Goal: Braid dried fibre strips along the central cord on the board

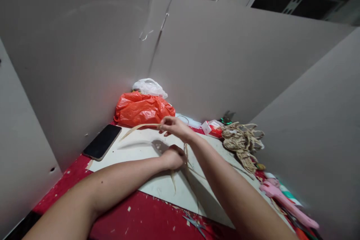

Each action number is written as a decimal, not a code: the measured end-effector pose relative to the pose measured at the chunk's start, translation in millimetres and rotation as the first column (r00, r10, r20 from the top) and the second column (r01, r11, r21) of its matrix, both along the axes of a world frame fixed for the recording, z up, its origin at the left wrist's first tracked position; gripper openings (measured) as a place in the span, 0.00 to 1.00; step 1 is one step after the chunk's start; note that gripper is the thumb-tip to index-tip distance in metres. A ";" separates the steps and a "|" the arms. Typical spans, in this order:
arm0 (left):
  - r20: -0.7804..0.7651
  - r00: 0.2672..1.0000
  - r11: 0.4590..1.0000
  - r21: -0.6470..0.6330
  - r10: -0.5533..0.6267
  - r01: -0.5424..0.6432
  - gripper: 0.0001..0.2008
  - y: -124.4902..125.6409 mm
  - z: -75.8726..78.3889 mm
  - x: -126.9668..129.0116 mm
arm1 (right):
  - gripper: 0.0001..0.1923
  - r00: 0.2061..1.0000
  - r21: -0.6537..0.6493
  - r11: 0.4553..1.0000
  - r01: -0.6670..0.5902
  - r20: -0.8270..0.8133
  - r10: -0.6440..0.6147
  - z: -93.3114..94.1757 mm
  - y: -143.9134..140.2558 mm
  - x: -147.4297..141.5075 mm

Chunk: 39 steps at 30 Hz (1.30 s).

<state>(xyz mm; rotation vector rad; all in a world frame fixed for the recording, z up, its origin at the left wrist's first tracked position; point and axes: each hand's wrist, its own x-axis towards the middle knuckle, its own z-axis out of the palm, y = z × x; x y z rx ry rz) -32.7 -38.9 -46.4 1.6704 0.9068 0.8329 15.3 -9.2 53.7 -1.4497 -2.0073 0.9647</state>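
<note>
Your right hand (173,125) pinches one end of a pale strip (140,127), fingers closed on it; the strip runs leftward and a bit down from the fingertips, over the white board (126,155). Your left hand (174,156) sits just below, fist closed on more strands (187,165) trailing toward you; right is nearer the strip

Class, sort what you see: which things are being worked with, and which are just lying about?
In use: right hand pinching pale flat straw strip; left hand; white work board.

Lying about: black phone, orange plastic bag, pink glue gun, tangled raffia bundle.
</note>
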 end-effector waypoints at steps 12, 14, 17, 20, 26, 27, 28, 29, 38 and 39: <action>-0.008 0.997 0.996 -0.033 -0.080 0.079 0.09 -2.8 2.0 -0.6 | 0.10 0.926 -0.233 0.960 0.154 -0.305 -0.222 20.9 -120.8 148.0; -0.016 0.995 0.994 -0.054 -0.100 0.099 0.11 -5.5 4.1 -0.8 | 0.10 0.943 -0.264 0.954 0.143 -0.255 -0.212 8.3 -125.9 146.2; -0.019 0.995 0.993 -0.069 -0.094 0.092 0.11 -8.8 6.9 -1.2 | 0.10 0.942 -0.316 0.943 0.103 -0.272 -0.194 -10.4 -123.8 130.6; -0.015 0.997 0.995 -0.070 -0.073 0.072 0.10 -9.6 7.0 -0.9 | 0.08 0.930 -0.322 0.943 0.084 -0.315 -0.191 -27.6 -115.5 111.1; 0.070 0.996 0.993 -0.095 -0.057 0.064 0.09 -7.4 0.0 1.4 | 0.14 0.853 -0.363 0.928 0.086 -0.454 -0.257 -62.1 -97.0 94.1; 0.083 0.995 0.992 -0.107 -0.053 0.062 0.08 -7.1 -0.7 1.8 | 0.14 0.847 -0.359 0.929 0.089 -0.464 -0.261 -66.7 -95.2 95.2; 0.088 0.995 0.992 -0.117 -0.047 0.057 0.08 -6.8 -0.8 2.1 | 0.14 0.843 -0.354 0.931 0.093 -0.470 -0.263 -70.3 -94.1 97.3; 0.087 0.995 0.991 -0.124 -0.040 0.050 0.08 -6.7 -0.4 2.3 | 0.14 0.840 -0.348 0.933 0.098 -0.474 -0.265 -72.7 -93.7 99.9; 0.087 0.996 0.990 -0.138 0.010 0.002 0.08 -10.6 10.6 1.8 | 0.15 0.862 -0.349 0.931 0.109 -0.434 -0.263 -65.7 -106.0 101.2; 0.095 0.995 0.989 -0.145 0.020 -0.006 0.08 -11.0 10.8 2.0 | 0.15 0.858 -0.329 0.931 0.159 -0.421 -0.295 -65.9 -106.9 97.1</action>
